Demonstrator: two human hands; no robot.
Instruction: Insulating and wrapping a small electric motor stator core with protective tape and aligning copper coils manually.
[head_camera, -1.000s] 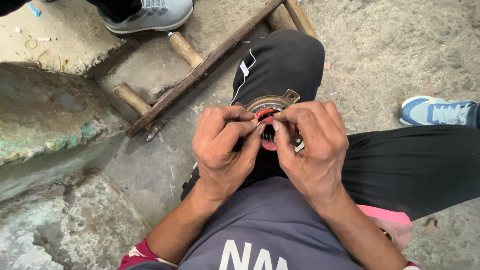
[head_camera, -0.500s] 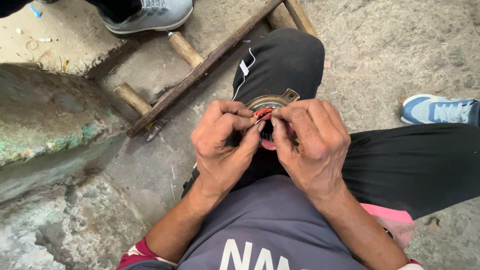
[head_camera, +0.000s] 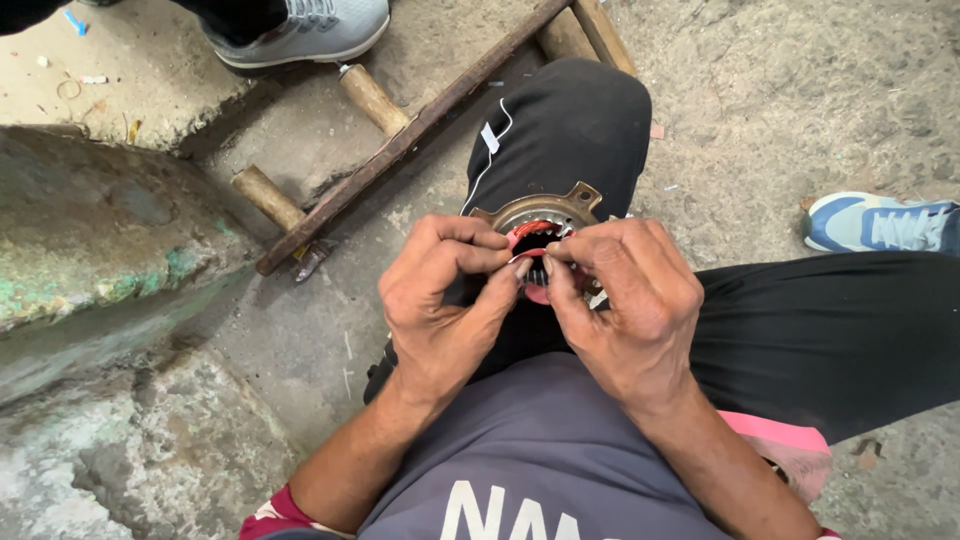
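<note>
A round metal ring part with mounting ears (head_camera: 545, 210) rests on my knee in black trousers (head_camera: 560, 125). Inside it sits a red ring-shaped piece (head_camera: 520, 236). My left hand (head_camera: 440, 305) and my right hand (head_camera: 625, 300) meet over the part, thumbs and forefingers pinching at the red piece and the ring's lower rim. The lower half of the part is hidden under my fingers.
A wooden ladder (head_camera: 400, 140) lies on the concrete ground beyond my knee. Another person's grey shoe (head_camera: 300, 30) stands at the top. A blue shoe (head_camera: 875, 222) is at the right. A greenish stone block (head_camera: 90, 240) rises at the left.
My fingers have shifted slightly around the red piece, and the metal ring shows a little more above my hands. The part stays on my knee.
</note>
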